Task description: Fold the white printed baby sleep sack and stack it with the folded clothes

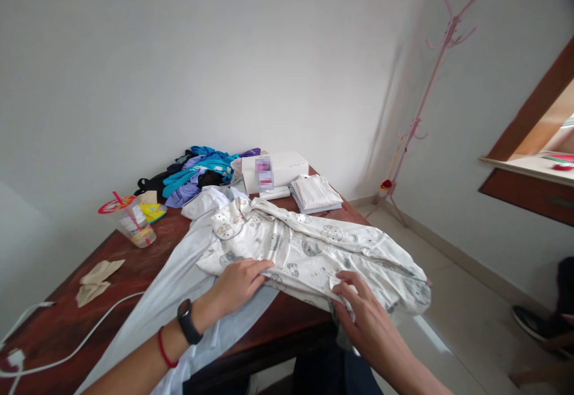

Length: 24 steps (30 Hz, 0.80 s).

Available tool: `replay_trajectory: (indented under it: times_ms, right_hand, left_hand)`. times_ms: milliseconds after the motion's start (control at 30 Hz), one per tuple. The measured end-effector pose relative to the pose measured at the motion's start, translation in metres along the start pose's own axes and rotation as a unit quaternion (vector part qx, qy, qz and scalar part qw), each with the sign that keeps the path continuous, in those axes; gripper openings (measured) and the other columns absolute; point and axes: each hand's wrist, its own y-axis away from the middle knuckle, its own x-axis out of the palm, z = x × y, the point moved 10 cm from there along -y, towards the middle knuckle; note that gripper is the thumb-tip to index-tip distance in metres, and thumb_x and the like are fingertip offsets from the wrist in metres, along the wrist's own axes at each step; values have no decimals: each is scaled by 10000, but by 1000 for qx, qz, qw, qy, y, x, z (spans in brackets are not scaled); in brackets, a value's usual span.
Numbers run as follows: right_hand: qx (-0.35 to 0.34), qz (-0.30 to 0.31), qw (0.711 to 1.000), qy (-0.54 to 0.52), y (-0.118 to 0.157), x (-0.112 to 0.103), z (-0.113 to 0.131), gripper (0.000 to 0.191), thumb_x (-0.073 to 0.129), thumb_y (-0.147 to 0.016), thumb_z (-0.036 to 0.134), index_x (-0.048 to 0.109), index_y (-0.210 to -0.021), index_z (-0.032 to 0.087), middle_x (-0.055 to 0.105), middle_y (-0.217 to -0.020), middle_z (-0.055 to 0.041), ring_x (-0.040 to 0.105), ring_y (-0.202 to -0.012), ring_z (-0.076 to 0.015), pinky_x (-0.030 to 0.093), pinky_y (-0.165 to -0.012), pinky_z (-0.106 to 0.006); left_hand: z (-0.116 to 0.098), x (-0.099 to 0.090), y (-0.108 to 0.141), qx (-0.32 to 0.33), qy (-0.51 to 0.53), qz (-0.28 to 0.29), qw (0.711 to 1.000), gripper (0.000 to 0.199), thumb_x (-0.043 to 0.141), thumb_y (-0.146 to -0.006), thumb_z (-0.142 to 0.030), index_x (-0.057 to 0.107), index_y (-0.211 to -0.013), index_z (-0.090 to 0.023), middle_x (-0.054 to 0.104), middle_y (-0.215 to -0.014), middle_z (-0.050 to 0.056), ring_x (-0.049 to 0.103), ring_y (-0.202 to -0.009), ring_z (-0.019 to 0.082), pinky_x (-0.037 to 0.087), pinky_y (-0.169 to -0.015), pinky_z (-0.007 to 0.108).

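Garment [309, 245] beneath loose left hand [246, 281], near edge clamped in right hand [361, 305], hands apart

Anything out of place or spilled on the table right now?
No spill shows. The printed garment hangs past the right edge of the table, which looks untidy, and a crumpled beige scrap lies loose near the cup.

On my feed, the label [264, 174] on the white box [289, 167] is pixelated beyond reading. The printed garment [314, 247] hides part of the white cloth [164, 287], which my bottom edge cuts off.
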Motion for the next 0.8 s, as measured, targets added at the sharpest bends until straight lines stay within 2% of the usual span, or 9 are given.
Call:
replay_trajectory:
  times_ms: [67, 167, 267, 333, 433, 533, 667, 800]
  right_hand:
    - [14, -8, 1000, -27, -2, -9, -2, 193, 463, -1005, 286, 653, -990, 256, 601, -1194, -98, 661, -1024, -240, 554, -833, -348]
    - [41, -3, 995, -90, -6, -11, -6, 261, 420, -1035, 354, 656, -982, 255, 656, -1025, -67, 674, -892, -215, 537, -774, -310]
    - [82, 6, 982, -169, -10, -3, -12, 305, 395, -1048, 415, 637, -1017, 233, 685, -894, -40, 655, -818, -203, 505, -746, -287]
    - [98, 18, 973, -210, -12, 5, -16, 341, 386, -1050, 458, 626, -1014, 218, 687, -865, -34, 637, -808, -199, 486, -739, -277]
    - [97, 60, 963, -245, -13, 16, -21, 391, 371, -1053, 493, 620, -952, 209, 674, -856, -29, 614, -813, -191, 462, -742, -265]
    - [93, 110, 960, -241, -7, 21, -27, 409, 372, -1053, 504, 616, -908, 210, 664, -842, -18, 607, -806, -184, 443, -743, -260]
    - [107, 180, 964, -166, 7, 25, -35, 353, 464, -1011, 513, 604, -886, 214, 669, -825, -14, 616, -786, -195, 415, -716, -271]
    - [112, 245, 958, -97, 22, 28, -35, 187, 612, -917, 416, 601, -967, 236, 683, -827, -4, 631, -781, -208, 380, -684, -272]
  left_hand:
    - [-3, -2, -3, 7, 0, 13, 1000, 338, 537, -988, -171, 621, -1302, -265, 737, -1197, 32, 701, -1065, 240, 536, -934, 366]
    - [-18, -7, -7, 25, -13, 15, 999, 328, 554, -973, -156, 616, -1282, -248, 718, -1215, 44, 680, -1095, 242, 518, -965, 374]
    - [-43, -11, -12, 52, -22, 3, 998, 304, 591, -984, -233, 597, -1288, -247, 700, -1226, 52, 661, -1106, 251, 502, -972, 390]
    - [-58, -8, -16, 68, -28, 11, 997, 245, 581, -1005, -287, 609, -1246, -248, 714, -1155, 43, 669, -1056, 246, 504, -933, 380]
    - [-64, 0, -24, 71, -35, 39, 996, 134, 531, -1027, -250, 642, -1101, -232, 716, -1007, 20, 681, -943, 220, 510, -847, 338]
    - [-51, 2, -27, 52, -15, 28, 998, 153, 524, -1028, -232, 624, -1144, -230, 698, -1074, 26, 681, -965, 206, 517, -840, 313]
    - [-18, -1, -17, 33, -23, 10, 999, 352, 595, -987, -264, 550, -1335, -229, 659, -1271, 74, 653, -1120, 246, 513, -955, 363]
    - [22, -10, 4, 33, -74, 47, 996, 339, 572, -903, -103, 654, -1198, -248, 709, -1175, 53, 651, -1100, 251, 496, -978, 379]
